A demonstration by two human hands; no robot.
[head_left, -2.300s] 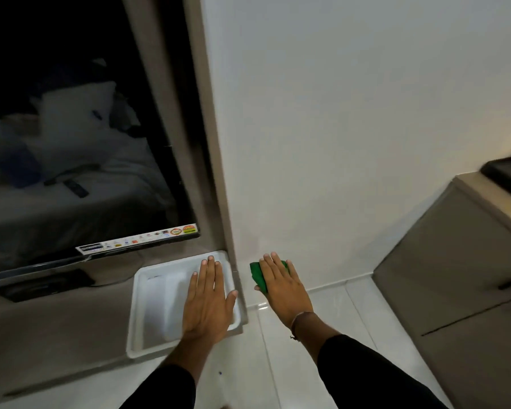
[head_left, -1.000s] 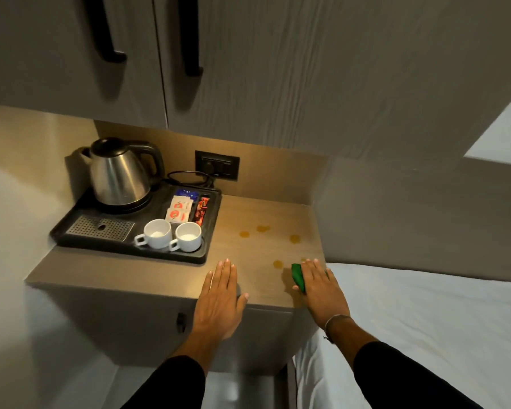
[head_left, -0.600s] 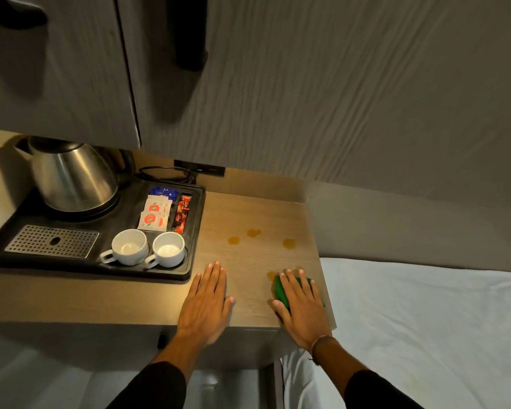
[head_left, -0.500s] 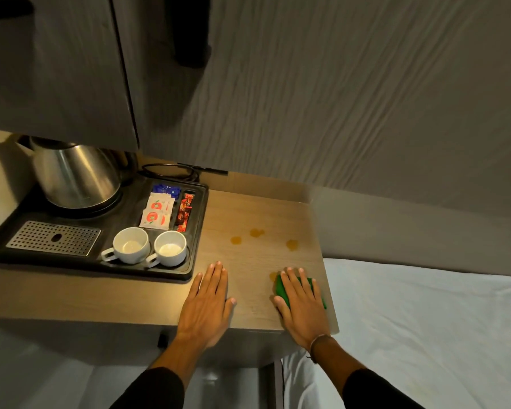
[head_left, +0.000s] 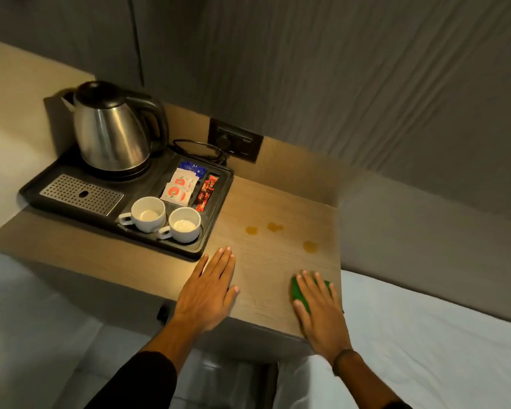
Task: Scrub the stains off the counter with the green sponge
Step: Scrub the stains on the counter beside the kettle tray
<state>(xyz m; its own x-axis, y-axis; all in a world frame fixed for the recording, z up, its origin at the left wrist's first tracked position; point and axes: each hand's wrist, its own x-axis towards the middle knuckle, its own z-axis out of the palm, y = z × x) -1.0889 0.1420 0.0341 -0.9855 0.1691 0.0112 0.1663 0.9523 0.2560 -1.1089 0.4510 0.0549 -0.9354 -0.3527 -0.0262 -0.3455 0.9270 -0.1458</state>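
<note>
The green sponge [head_left: 297, 291] lies flat on the wooden counter [head_left: 266, 267] near its front right corner. My right hand [head_left: 319, 308] presses down on it, fingers spread over the top, so most of the sponge is hidden. Three amber stains mark the counter beyond the sponge: two side by side [head_left: 252, 230] [head_left: 275, 227] and one further right [head_left: 309, 246]. My left hand [head_left: 208, 290] rests flat on the counter's front edge, palm down, holding nothing.
A black tray [head_left: 216, 219] fills the counter's left half, carrying a steel kettle [head_left: 109, 134], two white cups [head_left: 148, 214] [head_left: 185, 224] and sachets [head_left: 179, 187]. A wall socket [head_left: 235, 140] sits behind. Cabinet doors hang overhead. White bedding [head_left: 425, 335] lies right of the counter.
The view swung from a floor tray to this counter. My right hand brought the sponge onto the counter and has slid it slightly toward the front right corner, covering the nearest stain spot.
</note>
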